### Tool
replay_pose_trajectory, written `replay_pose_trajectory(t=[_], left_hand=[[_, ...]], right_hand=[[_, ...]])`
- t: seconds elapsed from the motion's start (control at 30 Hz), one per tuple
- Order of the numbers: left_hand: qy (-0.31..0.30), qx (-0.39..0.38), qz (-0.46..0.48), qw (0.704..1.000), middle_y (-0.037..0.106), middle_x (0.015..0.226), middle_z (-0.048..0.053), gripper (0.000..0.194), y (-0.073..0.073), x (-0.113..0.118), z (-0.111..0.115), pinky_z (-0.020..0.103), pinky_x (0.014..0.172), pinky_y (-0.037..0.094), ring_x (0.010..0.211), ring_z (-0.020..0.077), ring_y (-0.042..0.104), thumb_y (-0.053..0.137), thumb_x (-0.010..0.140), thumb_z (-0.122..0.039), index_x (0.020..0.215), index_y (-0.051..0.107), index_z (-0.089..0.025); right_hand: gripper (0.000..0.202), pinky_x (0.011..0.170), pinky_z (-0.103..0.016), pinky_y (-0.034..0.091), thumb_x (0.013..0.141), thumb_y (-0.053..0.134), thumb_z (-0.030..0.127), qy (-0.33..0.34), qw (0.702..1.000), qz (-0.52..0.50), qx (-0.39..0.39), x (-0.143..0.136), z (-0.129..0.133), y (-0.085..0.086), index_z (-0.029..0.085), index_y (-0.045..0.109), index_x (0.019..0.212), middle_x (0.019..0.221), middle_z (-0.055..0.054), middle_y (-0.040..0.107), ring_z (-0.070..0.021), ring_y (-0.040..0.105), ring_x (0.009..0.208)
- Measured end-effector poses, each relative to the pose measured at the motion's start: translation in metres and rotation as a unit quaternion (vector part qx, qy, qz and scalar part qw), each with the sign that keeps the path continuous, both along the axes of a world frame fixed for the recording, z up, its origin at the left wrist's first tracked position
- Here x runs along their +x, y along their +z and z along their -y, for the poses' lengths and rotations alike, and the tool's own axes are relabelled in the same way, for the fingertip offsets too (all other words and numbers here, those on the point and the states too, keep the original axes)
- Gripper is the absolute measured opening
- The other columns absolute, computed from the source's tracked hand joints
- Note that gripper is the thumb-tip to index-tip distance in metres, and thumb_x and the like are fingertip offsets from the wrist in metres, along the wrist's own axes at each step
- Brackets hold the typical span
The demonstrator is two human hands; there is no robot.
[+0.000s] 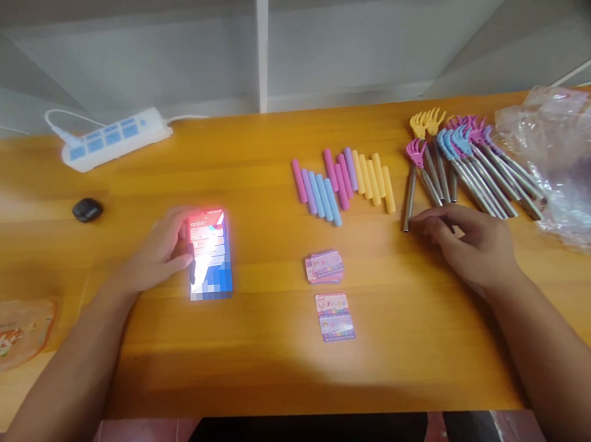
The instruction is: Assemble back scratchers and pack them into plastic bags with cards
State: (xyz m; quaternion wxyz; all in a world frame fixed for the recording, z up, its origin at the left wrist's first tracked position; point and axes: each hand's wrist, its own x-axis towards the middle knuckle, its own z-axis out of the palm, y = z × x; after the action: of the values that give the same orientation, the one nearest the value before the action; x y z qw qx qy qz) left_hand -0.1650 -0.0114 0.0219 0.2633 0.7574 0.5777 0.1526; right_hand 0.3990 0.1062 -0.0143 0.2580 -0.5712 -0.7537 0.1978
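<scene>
My left hand (164,246) is closed at the left edge of a smartphone (209,246), its thumb and fingers at the phone's upper left side. The lit screen shows a lock screen with strong glare. My right hand (470,244) rests on the table, fingers loosely bent and slightly apart, with no object visibly gripped. Its fingertips are close to the lower ends of several back scratchers (478,176), which have metal shafts and pink, blue, yellow and purple claw heads. One pink-headed back scratcher (410,197) lies just beyond the fingertips. The hand partly hides some shafts.
Several coloured foam tubes (344,181) lie mid-table, above a stack of printed cards (324,267) and further cards (335,317). Clear plastic bags (567,158) are at right. A power strip (117,138), a small black case (87,209) and an orange-printed bag (17,335) are at left.
</scene>
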Motion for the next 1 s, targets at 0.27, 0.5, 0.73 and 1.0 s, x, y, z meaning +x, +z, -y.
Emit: replay_pose_trajectory(t=[0.27, 0.5, 0.73, 1.0], left_hand=[[0.005, -0.001, -0.013, 1.000, 0.048, 0.146, 0.014, 0.066, 0.0039, 0.0033, 0.0006, 0.042, 0.099, 0.047, 0.104, 0.0245, 0.052, 0.059, 0.102, -0.042, 0.160, 0.034, -0.022], [0.004, -0.004, -0.001, 1.000, 0.048, 0.147, 0.013, 0.072, -0.0001, -0.0001, 0.0004, 0.046, 0.098, 0.048, 0.106, 0.0279, 0.054, 0.063, 0.097, -0.044, 0.161, 0.032, -0.033], [-0.001, -0.002, 0.001, 1.000, 0.049, 0.144, 0.013, 0.070, 0.0006, 0.0004, 0.0002, 0.049, 0.101, 0.046, 0.104, 0.0284, 0.054, 0.060, 0.098, -0.046, 0.161, 0.032, -0.035], [-0.006, 0.000, -0.003, 1.000, 0.048, 0.147, 0.013, 0.071, 0.0002, -0.0007, -0.0001, 0.047, 0.100, 0.046, 0.105, 0.0286, 0.055, 0.060, 0.098, -0.047, 0.162, 0.031, -0.036]], right_hand=[[0.024, 0.069, -0.026, 0.048, 0.098, 0.059, 0.035, 0.005, 1.000, -0.008, 0.000, -0.0023, 0.0004, 0.0001, 0.019, 0.078, 0.098, 0.091, -0.003, 0.074, -0.0145, 0.063, 0.075], [0.026, 0.068, -0.026, 0.047, 0.098, 0.058, 0.037, 0.002, 1.000, 0.009, 0.004, 0.0006, -0.0004, -0.0011, 0.020, 0.078, 0.101, 0.091, -0.004, 0.074, -0.0150, 0.065, 0.075], [0.027, 0.067, -0.027, 0.048, 0.098, 0.058, 0.038, -0.004, 1.000, 0.002, -0.003, 0.0003, -0.0006, -0.0023, 0.020, 0.078, 0.101, 0.090, -0.004, 0.074, -0.0153, 0.064, 0.073], [0.024, 0.067, -0.026, 0.047, 0.098, 0.059, 0.035, 0.008, 1.000, 0.006, 0.011, 0.0007, -0.0003, -0.0028, 0.020, 0.078, 0.101, 0.090, -0.003, 0.074, -0.0141, 0.063, 0.073]])
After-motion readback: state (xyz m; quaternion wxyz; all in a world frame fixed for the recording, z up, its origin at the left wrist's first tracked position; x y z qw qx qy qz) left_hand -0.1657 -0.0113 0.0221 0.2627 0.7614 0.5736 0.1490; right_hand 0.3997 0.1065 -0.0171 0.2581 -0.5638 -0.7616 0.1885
